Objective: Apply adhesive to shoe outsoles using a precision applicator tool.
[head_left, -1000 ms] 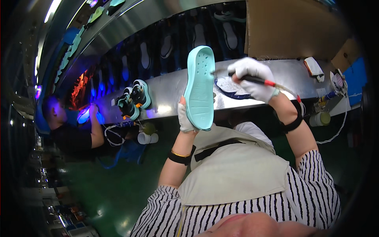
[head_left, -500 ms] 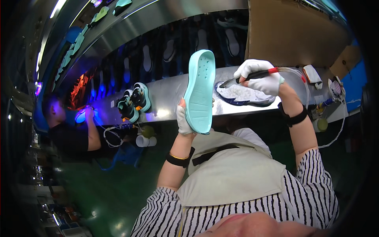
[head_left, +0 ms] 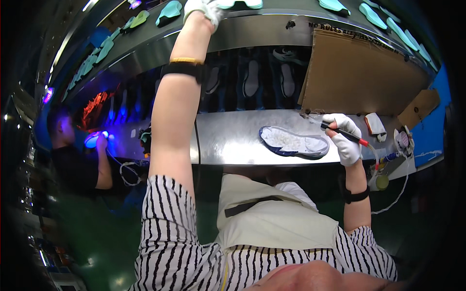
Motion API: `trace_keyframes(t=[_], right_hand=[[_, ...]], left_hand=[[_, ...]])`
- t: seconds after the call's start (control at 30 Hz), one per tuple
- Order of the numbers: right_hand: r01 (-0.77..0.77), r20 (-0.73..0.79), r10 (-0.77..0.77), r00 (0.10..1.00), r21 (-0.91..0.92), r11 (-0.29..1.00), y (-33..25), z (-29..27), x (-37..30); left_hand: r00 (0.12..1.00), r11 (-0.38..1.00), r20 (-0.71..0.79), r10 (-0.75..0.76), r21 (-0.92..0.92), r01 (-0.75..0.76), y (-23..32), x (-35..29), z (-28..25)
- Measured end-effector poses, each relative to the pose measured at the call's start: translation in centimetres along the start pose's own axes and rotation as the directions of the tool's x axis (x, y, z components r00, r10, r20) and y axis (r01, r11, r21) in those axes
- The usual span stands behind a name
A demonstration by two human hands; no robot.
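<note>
My left hand [head_left: 203,10], in a white fingertip-less glove, reaches far forward to the raised belt at the upper edge. It grips one end of a turquoise shoe sole [head_left: 240,4]; the picture's edge cuts off part of both. In my gloved right hand [head_left: 347,140] is a black-handled brush [head_left: 345,134] with a red fitting and a thin tube at its rear. Its tip points left, above the bench and apart from the shoe piece. This white-and-navy shoe piece [head_left: 296,141], pale and rough inside, lies on the metal bench left of my right hand.
Several turquoise soles [head_left: 374,17] lie along the belt [head_left: 291,10]. A cardboard sheet [head_left: 364,72] stands at the back right, near a folded white cloth [head_left: 375,127]. Further left, a co-worker [head_left: 77,150] holds a blue-lit piece. My left forearm partly covers dark shoes [head_left: 145,140].
My left hand has carried the turquoise sole from above the bench's front up to the belt. My right hand has drawn the brush away from the shoe piece, rightward and nearer me.
</note>
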State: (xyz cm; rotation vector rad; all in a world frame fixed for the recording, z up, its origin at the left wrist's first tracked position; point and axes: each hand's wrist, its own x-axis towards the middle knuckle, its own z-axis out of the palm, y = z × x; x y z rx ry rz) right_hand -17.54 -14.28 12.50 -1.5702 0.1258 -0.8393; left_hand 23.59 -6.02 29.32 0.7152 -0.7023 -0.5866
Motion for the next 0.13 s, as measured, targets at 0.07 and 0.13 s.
trace_keyframes(t=[0.07,0.13], right_hand=[[0.019,-0.015,-0.019,1.000,-0.030,0.999,0.4,-0.9,-0.7],[0.105,0.045,-0.103,0.994,-0.050,0.993,3.1,-3.0,-1.0]], left_hand=[[0.934,0.987,-0.346,0.094,0.157,-0.041,-0.3,4.6,-3.3],[0.977,0.975,-0.098,0.191,0.134,-0.177,-2.6,5.9,-6.0]])
